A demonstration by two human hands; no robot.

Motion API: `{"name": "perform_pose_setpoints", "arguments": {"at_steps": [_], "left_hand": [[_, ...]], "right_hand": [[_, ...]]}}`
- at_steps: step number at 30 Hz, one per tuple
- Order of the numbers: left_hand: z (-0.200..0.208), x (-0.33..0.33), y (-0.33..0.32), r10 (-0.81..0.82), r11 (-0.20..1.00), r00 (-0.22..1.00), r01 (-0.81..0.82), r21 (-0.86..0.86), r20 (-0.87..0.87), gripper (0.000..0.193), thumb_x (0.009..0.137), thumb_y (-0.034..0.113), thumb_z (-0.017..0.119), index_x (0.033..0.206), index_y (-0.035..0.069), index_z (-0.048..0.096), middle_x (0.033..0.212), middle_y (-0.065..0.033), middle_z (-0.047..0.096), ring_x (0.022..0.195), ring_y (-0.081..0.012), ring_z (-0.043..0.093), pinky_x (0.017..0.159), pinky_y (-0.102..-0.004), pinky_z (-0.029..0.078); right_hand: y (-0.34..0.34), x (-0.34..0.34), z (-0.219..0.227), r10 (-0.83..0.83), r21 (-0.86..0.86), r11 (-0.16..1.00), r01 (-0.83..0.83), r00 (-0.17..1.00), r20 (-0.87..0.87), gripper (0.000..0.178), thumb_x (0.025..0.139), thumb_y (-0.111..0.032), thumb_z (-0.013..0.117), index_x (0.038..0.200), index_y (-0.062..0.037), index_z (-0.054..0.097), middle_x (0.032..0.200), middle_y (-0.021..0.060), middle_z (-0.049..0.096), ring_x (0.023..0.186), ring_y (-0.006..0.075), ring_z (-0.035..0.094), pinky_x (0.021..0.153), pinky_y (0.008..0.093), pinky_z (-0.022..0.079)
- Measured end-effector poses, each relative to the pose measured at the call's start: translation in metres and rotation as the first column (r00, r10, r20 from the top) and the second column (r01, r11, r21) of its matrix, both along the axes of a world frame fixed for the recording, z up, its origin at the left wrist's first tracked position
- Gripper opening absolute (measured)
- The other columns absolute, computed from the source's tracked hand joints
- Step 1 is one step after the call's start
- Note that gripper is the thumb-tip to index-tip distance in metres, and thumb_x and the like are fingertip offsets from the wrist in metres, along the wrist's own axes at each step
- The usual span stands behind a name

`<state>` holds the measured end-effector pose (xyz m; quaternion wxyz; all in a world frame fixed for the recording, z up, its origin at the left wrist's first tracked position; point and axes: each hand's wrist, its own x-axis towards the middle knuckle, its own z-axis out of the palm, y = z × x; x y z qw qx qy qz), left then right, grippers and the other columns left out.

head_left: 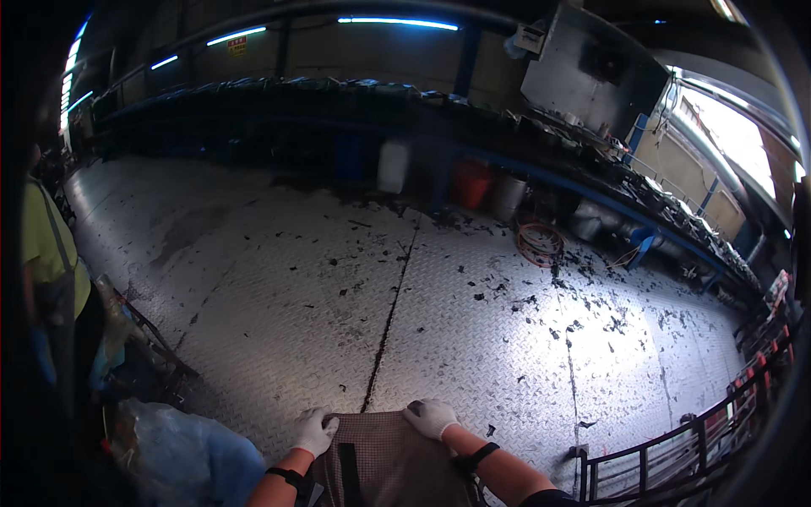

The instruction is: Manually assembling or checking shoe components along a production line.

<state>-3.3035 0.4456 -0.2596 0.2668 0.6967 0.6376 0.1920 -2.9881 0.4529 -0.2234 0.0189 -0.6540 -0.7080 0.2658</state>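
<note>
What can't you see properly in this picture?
In the head view:
- Brown cloth: lower end cut off by the bottom edge.
- Left hand and right hand: palms mostly turned away, behind the gloves' backs.
- Person: partly lost in the dark left rim.
- Wall sign: too small.
- Bench: shadow hides much underneath.

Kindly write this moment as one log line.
left hand: on brown fabric, left corner | right hand: on fabric's right corner | floor: dark scraps

It's an indust. wkshp: tread-plate flr w/ scraps, long bench, tube lights
</note>
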Motion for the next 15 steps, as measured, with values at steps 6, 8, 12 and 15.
{"name": "perform_pose_setpoints", "arguments": {"at_steps": [6, 8, 12, 15], "left_hand": [[-0.006, -0.003, -0.002, -0.001, 1.000, 1.000, 0.002, -0.031, 0.028, 0.037, 0.091, 0.037, 0.061, 0.112, 0.008, 0.067, 0.114, -0.0159, 0.066, 0.111, -0.0365, 0.059, 0.099, -0.0449, 0.045], [-0.001, -0.001, -0.001, -0.003, 0.999, 1.000, 0.004, -0.035, 0.015, 0.036, 0.091, 0.037, 0.061, 0.111, 0.008, 0.067, 0.113, -0.0159, 0.066, 0.110, -0.0367, 0.059, 0.099, -0.0447, 0.045], [0.001, 0.002, 0.001, -0.009, 0.999, 1.000, 0.009, -0.035, -0.002, 0.036, 0.091, 0.038, 0.061, 0.111, 0.009, 0.067, 0.112, -0.0158, 0.066, 0.109, -0.0366, 0.060, 0.098, -0.0444, 0.045], [-0.003, 0.004, 0.003, -0.017, 1.000, 1.000, 0.016, 0.014, 0.023, 0.035, 0.091, 0.039, 0.061, 0.110, 0.009, 0.067, 0.111, -0.0156, 0.067, 0.109, -0.0364, 0.060, 0.097, -0.0453, 0.045]], "right_hand": [[-0.003, -0.001, 0.010, -0.024, -0.024, 0.999, 0.024, 0.999, -0.021, 0.051, 0.098, -0.052, 0.044, 0.114, -0.0097, 0.070, 0.113, 0.0209, 0.069, 0.109, 0.0391, 0.064, 0.095, 0.0479, 0.049], [-0.003, 0.000, 0.007, -0.032, -0.010, 0.999, 0.032, 0.999, -0.032, 0.051, 0.098, -0.051, 0.044, 0.114, -0.0096, 0.070, 0.113, 0.0207, 0.069, 0.109, 0.0390, 0.064, 0.095, 0.0479, 0.049], [-0.003, -0.001, 0.018, -0.062, -0.046, 0.997, 0.061, 0.998, -0.029, 0.051, 0.098, -0.050, 0.043, 0.114, -0.0096, 0.069, 0.113, 0.0202, 0.069, 0.108, 0.0386, 0.064, 0.094, 0.0477, 0.050], [-0.002, 0.004, 0.007, -0.065, -0.011, 0.998, 0.065, 0.998, -0.025, 0.050, 0.098, -0.050, 0.043, 0.114, -0.0099, 0.069, 0.111, 0.0200, 0.070, 0.106, 0.0388, 0.065, 0.092, 0.0478, 0.050]]}}
